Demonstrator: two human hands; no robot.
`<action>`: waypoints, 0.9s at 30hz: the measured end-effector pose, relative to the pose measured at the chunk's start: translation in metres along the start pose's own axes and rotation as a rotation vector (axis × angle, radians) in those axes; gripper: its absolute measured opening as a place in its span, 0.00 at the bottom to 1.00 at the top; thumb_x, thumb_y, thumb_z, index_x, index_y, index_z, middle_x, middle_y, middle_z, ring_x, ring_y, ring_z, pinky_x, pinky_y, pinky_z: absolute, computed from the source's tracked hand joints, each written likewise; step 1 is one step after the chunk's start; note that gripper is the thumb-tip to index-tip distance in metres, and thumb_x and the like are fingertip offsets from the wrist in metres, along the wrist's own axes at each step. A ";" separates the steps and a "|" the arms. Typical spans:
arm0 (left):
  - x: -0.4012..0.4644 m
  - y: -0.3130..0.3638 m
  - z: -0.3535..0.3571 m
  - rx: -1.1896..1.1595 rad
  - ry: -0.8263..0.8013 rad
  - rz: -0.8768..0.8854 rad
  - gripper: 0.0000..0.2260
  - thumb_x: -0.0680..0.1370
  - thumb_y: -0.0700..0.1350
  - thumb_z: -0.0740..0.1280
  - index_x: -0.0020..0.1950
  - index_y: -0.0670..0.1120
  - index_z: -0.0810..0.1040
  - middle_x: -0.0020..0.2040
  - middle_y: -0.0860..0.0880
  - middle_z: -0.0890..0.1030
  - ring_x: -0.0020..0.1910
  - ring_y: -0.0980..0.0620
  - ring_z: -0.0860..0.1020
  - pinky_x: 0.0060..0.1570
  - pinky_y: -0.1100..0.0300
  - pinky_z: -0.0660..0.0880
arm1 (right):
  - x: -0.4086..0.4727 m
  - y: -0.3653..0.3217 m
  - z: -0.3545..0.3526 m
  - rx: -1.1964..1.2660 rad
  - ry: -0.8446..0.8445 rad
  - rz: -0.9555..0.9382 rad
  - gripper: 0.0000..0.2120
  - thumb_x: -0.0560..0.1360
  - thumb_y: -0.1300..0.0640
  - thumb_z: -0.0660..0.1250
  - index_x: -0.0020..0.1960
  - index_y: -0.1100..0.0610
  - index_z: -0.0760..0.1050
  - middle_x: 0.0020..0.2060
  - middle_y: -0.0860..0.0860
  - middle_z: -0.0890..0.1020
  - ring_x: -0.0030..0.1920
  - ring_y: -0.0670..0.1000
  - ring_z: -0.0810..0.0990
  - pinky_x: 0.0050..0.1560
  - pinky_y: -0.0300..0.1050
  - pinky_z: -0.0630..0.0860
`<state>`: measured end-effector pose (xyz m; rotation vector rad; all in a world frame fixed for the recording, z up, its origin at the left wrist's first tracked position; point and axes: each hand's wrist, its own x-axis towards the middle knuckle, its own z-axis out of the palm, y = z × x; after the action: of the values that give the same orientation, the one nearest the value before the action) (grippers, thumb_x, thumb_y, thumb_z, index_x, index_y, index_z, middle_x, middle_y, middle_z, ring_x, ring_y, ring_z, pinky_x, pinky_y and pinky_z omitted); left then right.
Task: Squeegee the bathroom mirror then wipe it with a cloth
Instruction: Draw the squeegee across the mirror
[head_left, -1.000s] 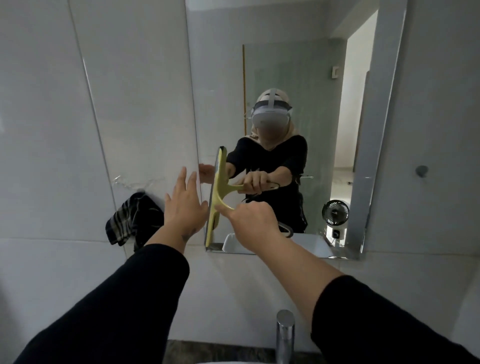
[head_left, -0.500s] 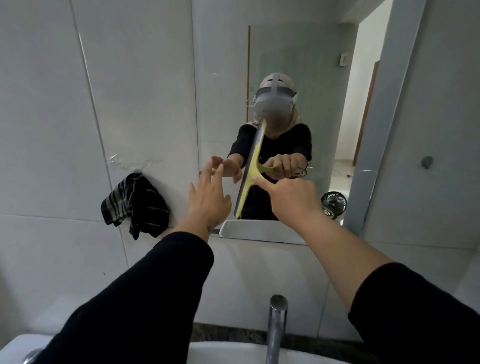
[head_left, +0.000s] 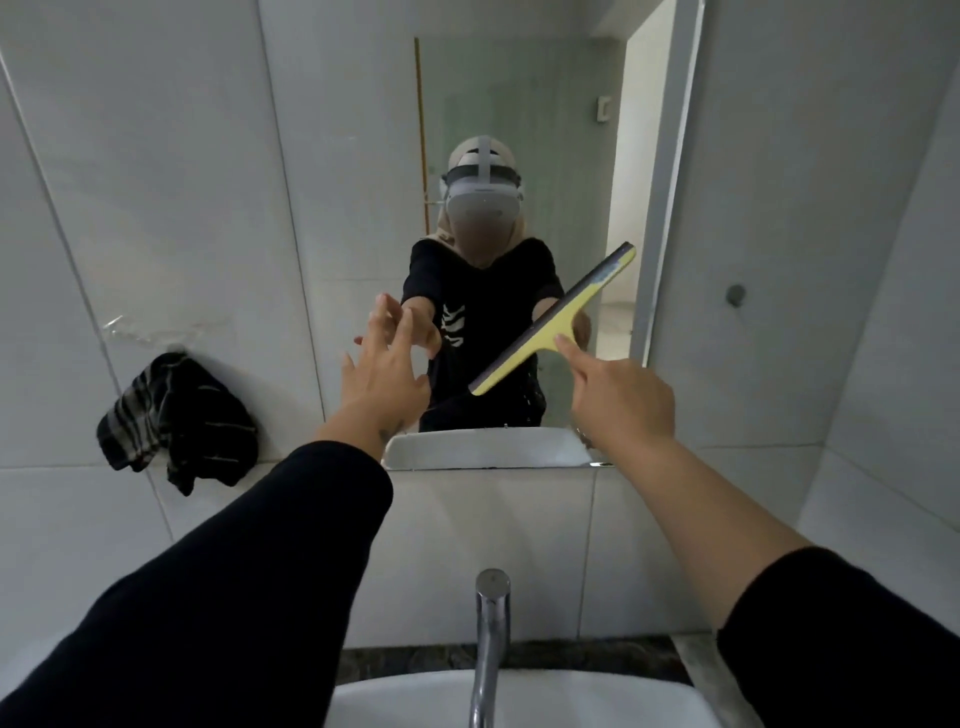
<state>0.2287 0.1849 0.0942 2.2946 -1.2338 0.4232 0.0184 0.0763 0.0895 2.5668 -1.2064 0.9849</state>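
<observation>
The bathroom mirror (head_left: 363, 156) fills the wall ahead, above a white ledge. My right hand (head_left: 621, 397) grips the handle of a yellow squeegee (head_left: 558, 314); its blade lies against the glass, slanting from lower left to upper right at the mirror's lower right. My left hand (head_left: 382, 371) is raised with fingers spread, fingertips at or near the glass left of the squeegee, holding nothing. A dark striped cloth (head_left: 174, 415) hangs bunched on the tiled wall to the left, apart from both hands.
A chrome tap (head_left: 491, 623) stands over the white basin (head_left: 415, 699) directly below my arms. A round wall knob (head_left: 735, 294) sits on the tiles right of the mirror. The mirror reflects a person in a headset and an open doorway.
The squeegee has swung from near upright at the mirror's left to a diagonal slant at the lower right. My left hand moved right along the glass. The view tilted down, showing the basin.
</observation>
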 end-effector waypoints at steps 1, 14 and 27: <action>0.000 -0.001 0.002 0.006 0.005 0.003 0.37 0.76 0.46 0.65 0.78 0.51 0.44 0.78 0.49 0.36 0.76 0.41 0.54 0.73 0.38 0.52 | -0.003 0.000 0.003 0.049 0.001 0.033 0.23 0.82 0.56 0.52 0.73 0.37 0.59 0.30 0.53 0.74 0.29 0.54 0.71 0.28 0.43 0.63; 0.002 -0.012 0.016 -0.018 0.075 0.079 0.41 0.74 0.45 0.68 0.78 0.51 0.43 0.77 0.49 0.35 0.77 0.42 0.53 0.66 0.42 0.68 | -0.043 -0.026 0.061 0.610 0.029 0.391 0.22 0.81 0.56 0.55 0.72 0.40 0.64 0.33 0.55 0.80 0.35 0.55 0.76 0.34 0.45 0.72; -0.009 -0.035 -0.007 0.008 0.155 0.002 0.35 0.76 0.43 0.64 0.78 0.50 0.48 0.79 0.50 0.45 0.74 0.43 0.60 0.73 0.42 0.56 | -0.068 -0.079 0.057 0.082 -0.119 -0.130 0.29 0.80 0.60 0.55 0.76 0.39 0.54 0.27 0.49 0.65 0.26 0.49 0.64 0.24 0.41 0.54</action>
<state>0.2530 0.2111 0.0862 2.2212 -1.1591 0.5961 0.0732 0.1507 0.0151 2.7622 -1.0293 0.8839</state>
